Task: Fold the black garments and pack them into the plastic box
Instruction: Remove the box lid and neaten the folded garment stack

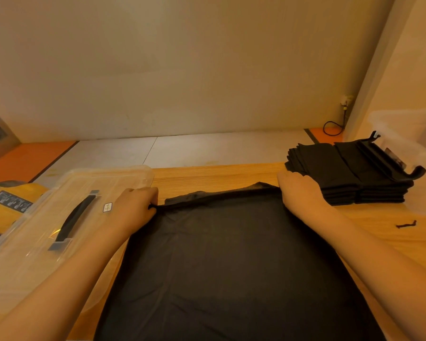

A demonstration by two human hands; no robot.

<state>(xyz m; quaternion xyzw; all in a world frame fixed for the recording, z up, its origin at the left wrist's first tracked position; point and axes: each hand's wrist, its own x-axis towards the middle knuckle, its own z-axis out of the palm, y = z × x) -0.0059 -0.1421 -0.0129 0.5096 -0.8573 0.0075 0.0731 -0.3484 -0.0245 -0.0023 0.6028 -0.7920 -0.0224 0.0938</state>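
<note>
Left grip (133,207) and right grip (300,190) pinched far corners of the black garment (231,267). It lay nearward of both.

The black garment (231,267) runs off the bottom edge. Fingertips of the left hand (133,207) and right hand (300,190) are tucked out of sight at its far edge. The plastic box (408,129) is hazy and cut by the right edge; the sticker (107,207) on the lid (47,217) is too small to read

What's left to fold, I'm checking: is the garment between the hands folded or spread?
Spread: the garment lies flat; left hand and right hand grip its far edge.
</note>
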